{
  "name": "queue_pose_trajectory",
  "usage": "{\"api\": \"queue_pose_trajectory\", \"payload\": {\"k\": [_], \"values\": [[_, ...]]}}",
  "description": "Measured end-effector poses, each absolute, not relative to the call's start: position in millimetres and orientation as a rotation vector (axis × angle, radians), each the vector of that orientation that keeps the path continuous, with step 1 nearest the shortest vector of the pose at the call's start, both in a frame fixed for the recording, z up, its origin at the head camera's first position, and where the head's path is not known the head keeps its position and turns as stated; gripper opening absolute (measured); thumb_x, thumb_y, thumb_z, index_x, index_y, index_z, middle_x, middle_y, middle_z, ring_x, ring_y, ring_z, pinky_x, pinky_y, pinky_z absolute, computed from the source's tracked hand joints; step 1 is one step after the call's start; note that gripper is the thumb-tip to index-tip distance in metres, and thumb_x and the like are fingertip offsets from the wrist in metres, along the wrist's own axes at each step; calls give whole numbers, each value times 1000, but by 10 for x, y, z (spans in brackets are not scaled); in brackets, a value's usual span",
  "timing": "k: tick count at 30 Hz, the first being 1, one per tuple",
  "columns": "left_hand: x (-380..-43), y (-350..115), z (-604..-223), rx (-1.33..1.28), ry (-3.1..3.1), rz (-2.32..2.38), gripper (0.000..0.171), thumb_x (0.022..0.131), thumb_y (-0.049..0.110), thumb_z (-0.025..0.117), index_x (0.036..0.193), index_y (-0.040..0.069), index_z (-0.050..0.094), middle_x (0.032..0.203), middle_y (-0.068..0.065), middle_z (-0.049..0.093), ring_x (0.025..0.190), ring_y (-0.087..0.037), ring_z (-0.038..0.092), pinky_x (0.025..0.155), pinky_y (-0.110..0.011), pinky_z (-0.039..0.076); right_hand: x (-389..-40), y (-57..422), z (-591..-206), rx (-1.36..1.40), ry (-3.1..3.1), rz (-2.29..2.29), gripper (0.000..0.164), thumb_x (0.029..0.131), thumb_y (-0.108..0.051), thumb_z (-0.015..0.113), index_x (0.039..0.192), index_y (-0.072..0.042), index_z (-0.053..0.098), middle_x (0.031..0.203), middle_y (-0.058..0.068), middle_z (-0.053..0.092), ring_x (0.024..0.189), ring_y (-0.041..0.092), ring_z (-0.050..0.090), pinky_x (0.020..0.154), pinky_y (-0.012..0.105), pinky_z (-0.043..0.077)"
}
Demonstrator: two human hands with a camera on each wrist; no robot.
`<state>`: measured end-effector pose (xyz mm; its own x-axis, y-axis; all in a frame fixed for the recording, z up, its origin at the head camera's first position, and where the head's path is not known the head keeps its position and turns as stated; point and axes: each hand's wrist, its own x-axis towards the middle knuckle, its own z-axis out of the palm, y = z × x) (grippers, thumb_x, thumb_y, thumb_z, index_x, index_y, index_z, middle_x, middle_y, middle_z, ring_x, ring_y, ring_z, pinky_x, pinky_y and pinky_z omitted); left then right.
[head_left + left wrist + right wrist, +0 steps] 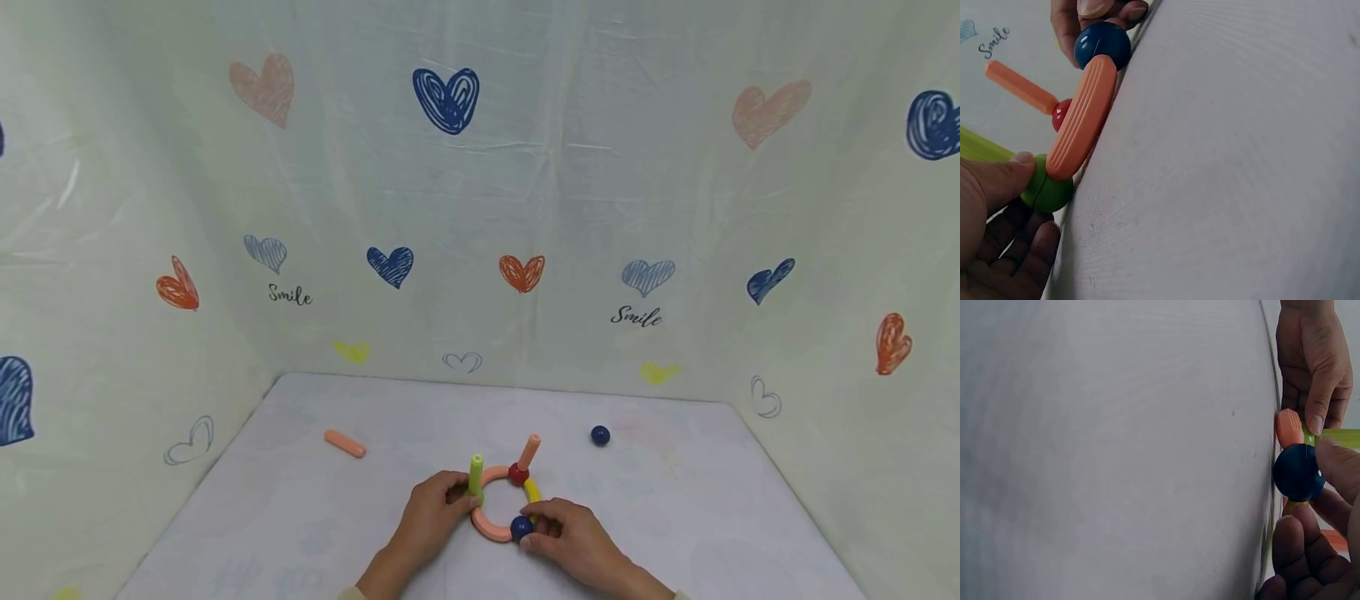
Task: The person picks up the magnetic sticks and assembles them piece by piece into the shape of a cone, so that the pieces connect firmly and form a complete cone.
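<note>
A ring of magnetic building pieces lies on the table, its curved orange rods [491, 530] and curved yellow rod [532, 490] joined by balls. My left hand [431, 512] pinches the green ball [1049, 190] at the ring's left, where a light green rod [476, 473] stands upright. At the near right, my right hand [577, 540] holds the blue ball [521, 527] between thumb and fingers. From the red ball [518, 474] at the far side, a straight orange rod [529, 452] rises at a slant. Fingers partly cover the green ball and the yellow rod.
A loose orange rod [345, 443] lies on the white tabletop [285, 500] at the back left. Another blue ball [600, 435] rests at the back right. Behind and beside the table hangs a pale sheet [480, 200] printed with hearts.
</note>
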<state>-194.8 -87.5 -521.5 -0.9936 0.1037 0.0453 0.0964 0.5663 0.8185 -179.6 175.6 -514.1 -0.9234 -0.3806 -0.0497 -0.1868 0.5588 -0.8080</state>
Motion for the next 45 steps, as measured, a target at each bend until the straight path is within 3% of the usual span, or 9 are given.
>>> {"api": "queue_pose_trajectory", "payload": {"k": [6, 11, 14, 24, 31, 35, 45], "values": [[-1941, -853, -5187, 194, 2765, 1479, 36, 92, 23, 82, 123, 6, 73, 112, -1, 74, 100, -13, 68, 80, -33, 59, -1928, 1760, -5059, -202, 2749, -1366, 30, 93, -23, 82, 120, -11, 75, 91, -4, 63, 81, 12, 55, 65, 22, 48], [-1945, -855, -5182, 192, 2758, 1489, 35, 93, 23, 82, 122, 5, 74, 111, -1, 74, 99, -13, 68, 80, -33, 59, -2136, 1719, -5053, -174, 2793, -1338, 38, 95, -23, 79, 131, -11, 72, 115, -1, 72, 101, 14, 62, 82, 27, 53], [-1956, -847, -5184, 196, 2744, 1494, 34, 94, 22, 80, 123, 5, 73, 112, -1, 75, 99, -13, 68, 81, -33, 59, -2236, 1696, -5069, -236, 2748, -1348, 40, 98, -26, 76, 134, -9, 70, 123, 3, 72, 106, 16, 65, 85, 30, 55], [-2025, -808, -5150, 226, 2723, 1454, 31, 96, 19, 78, 124, 7, 74, 110, 1, 74, 97, -12, 66, 82, -36, 59, -2351, 1648, -5106, -295, 2764, -1310, 24, 99, -28, 75, 114, -9, 76, 103, 0, 72, 81, 13, 59, 65, 23, 50], [-2066, -821, -5159, 239, 2695, 1494, 28, 96, 18, 77, 123, 7, 75, 117, -5, 75, 107, -20, 68, 89, -47, 59, -2351, 1612, -5119, -331, 2907, -1192, 23, 96, -28, 79, 110, -10, 75, 102, -1, 71, 79, 11, 57, 67, 23, 50], [-2071, -822, -5164, 258, 2712, 1487, 29, 96, 16, 77, 123, 6, 75, 115, -5, 75, 106, -21, 69, 89, -47, 59, -2333, 1595, -5081, -372, 2977, -1105, 23, 95, -28, 80, 109, -9, 76, 103, -1, 72, 81, 10, 58, 71, 24, 52], [-2092, -820, -5173, 249, 2710, 1499, 31, 97, 17, 76, 126, 6, 74, 120, -7, 75, 112, -24, 69, 93, -48, 58, -2341, 1594, -5106, -328, 2924, -1140, 26, 94, -28, 81, 110, -9, 75, 101, -1, 71, 80, 11, 58, 67, 23, 49]]}}
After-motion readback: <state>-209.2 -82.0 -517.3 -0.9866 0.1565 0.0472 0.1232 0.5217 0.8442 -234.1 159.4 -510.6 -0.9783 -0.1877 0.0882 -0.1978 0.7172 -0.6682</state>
